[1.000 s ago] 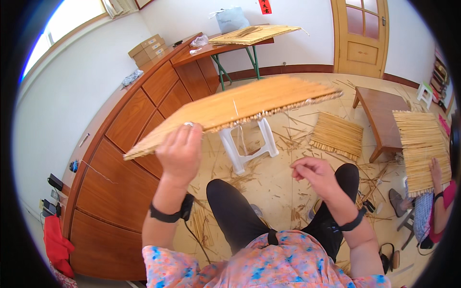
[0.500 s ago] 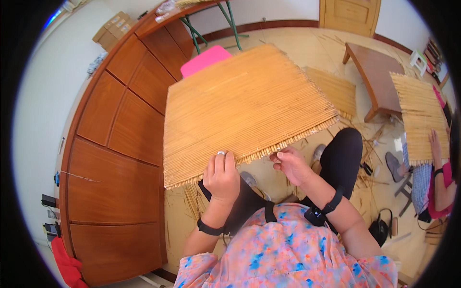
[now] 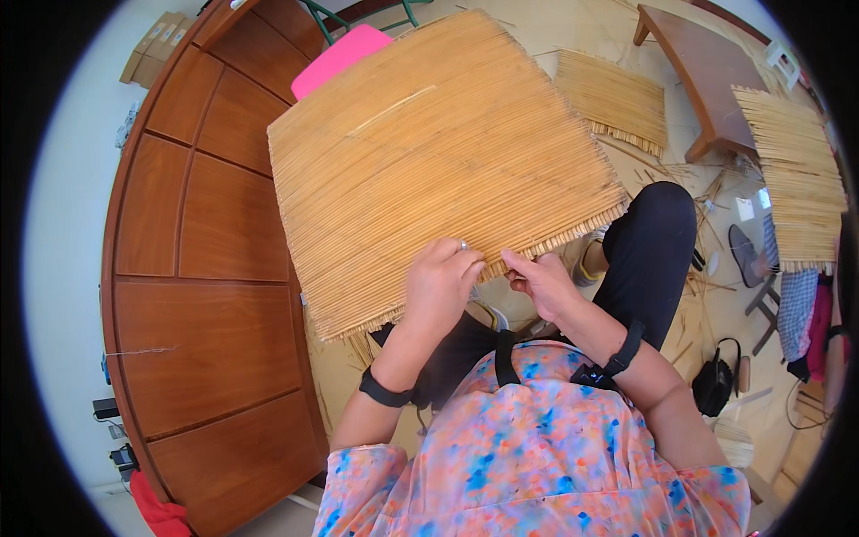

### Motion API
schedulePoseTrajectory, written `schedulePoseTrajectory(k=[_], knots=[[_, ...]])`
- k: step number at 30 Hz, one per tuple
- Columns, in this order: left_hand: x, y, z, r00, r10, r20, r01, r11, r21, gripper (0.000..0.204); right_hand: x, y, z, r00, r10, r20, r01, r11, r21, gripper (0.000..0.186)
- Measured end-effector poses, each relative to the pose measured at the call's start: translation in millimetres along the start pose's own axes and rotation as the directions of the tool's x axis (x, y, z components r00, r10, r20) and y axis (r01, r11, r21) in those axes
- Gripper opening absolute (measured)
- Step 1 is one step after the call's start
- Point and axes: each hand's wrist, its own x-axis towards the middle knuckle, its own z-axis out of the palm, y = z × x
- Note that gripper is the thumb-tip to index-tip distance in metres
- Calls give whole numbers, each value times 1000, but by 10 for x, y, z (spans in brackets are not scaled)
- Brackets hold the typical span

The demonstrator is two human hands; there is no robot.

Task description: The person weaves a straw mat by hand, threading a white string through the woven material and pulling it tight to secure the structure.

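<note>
A large square reed mat (image 3: 438,170), made of tightly laid golden stalks, lies tilted in front of me, its near edge above my knees. My left hand (image 3: 438,285) is closed on that edge near the middle, fingers bent over the top; a ring shows on one finger. Just to its right, my right hand (image 3: 544,285) pinches the same edge, thumb on top and the other fingers curled beneath. What lies under the fingertips is too small to make out. Cut stalk ends line the near edge. A paler loose strip (image 3: 391,112) rests on the mat's far part.
A brown wooden cabinet (image 3: 201,331) stands along the left, with a pink seat (image 3: 342,59) behind the mat. At right are a low wooden table (image 3: 707,80), another mat (image 3: 613,98) on the floor, scattered stalks, a black bag (image 3: 716,383), and a co-worker's upright mat (image 3: 792,179).
My left hand has moved right and up along the mat's edge, closer to my right hand. My right fingers have closed on the edge. The view has tilted downward.
</note>
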Motion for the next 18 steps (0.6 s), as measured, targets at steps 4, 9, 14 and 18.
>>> schedulePoseTrajectory(k=[4, 9, 14, 18], knots=[[59, -65, 111, 996, 75, -42, -76, 997, -4, 8, 46, 32, 48, 996, -71, -57, 69, 997, -33, 17], [124, -20, 160, 991, 136, 16, -137, 987, 85, 9, 55, 53, 87, 981, -128, -143, 111, 987, -117, 10], [173, 111, 61, 973, 200, -112, -199, 980, 16, 8, 105, 65, 90, 947, -277, -162, 251, 954, -165, 19], [248, 130, 16, 971, 148, -190, -158, 987, -37, 5, 116, 43, 61, 959, -210, -190, 172, 965, -200, 21]])
